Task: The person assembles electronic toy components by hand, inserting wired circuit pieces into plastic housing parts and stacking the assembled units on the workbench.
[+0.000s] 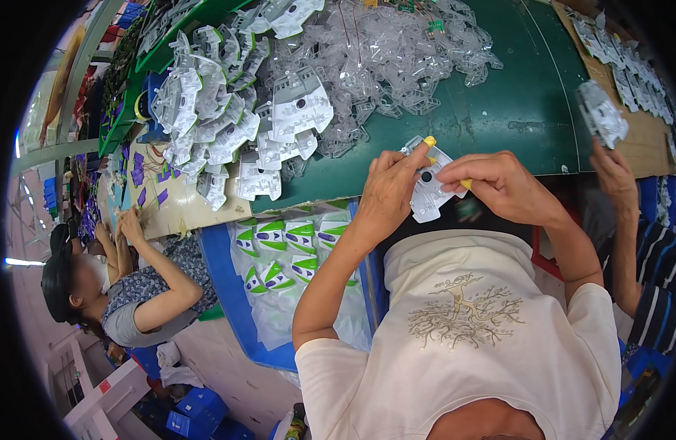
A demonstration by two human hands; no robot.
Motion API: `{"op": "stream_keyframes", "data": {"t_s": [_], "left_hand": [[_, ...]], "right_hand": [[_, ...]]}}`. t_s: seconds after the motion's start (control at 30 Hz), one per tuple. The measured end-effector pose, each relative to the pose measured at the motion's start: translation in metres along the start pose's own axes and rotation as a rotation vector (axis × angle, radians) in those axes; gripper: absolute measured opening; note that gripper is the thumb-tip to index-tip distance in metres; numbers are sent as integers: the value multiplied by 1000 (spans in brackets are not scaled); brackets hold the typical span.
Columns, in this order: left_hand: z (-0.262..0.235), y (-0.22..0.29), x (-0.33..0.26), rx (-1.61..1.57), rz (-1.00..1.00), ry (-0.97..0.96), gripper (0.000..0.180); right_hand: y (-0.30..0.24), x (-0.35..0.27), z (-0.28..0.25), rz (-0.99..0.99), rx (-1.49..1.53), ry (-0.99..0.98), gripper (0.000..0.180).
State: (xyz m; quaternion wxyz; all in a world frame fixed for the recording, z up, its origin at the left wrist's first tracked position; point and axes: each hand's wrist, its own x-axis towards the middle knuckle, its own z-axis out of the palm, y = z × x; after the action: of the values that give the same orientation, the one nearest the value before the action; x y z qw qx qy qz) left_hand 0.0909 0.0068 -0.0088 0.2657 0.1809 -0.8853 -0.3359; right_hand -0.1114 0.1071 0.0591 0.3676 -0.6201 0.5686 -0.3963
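Observation:
Both my hands hold one white flat plastic part point(426, 192) with a dark round hole, just over the near edge of the green table point(521, 110). My left hand point(386, 192) grips its left side. My right hand point(499, 183) pinches its right side and also holds a thin yellow-tipped tool point(430, 141) whose tip shows at the part's top edge.
A heap of white and clear plastic parts point(294, 95) covers the table's far left and middle. A blue bin point(228, 293) with green, purple and white pieces in a bag point(294, 249) sits below the table edge. One person point(133, 293) works at left; another person's hand point(609, 172) holds up a white part point(600, 114) at right.

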Motion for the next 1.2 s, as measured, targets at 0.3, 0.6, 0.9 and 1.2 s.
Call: {"op": "stream_keyframes", "data": {"t_s": [0.3, 0.6, 0.9, 1.2], "left_hand": [[8, -1, -3, -61, -41, 70, 70], [6, -5, -3, -111, -56, 61, 71], [16, 13, 10, -131, -124, 101, 57], [24, 22, 22, -102, -87, 104, 43]], "right_hand": [[21, -24, 40, -334, -629, 106, 30], [29, -30, 16, -20, -392, 316, 21], [60, -48, 29, 49, -131, 415, 24], [110, -127, -96, 321, -204, 967, 14]]}}
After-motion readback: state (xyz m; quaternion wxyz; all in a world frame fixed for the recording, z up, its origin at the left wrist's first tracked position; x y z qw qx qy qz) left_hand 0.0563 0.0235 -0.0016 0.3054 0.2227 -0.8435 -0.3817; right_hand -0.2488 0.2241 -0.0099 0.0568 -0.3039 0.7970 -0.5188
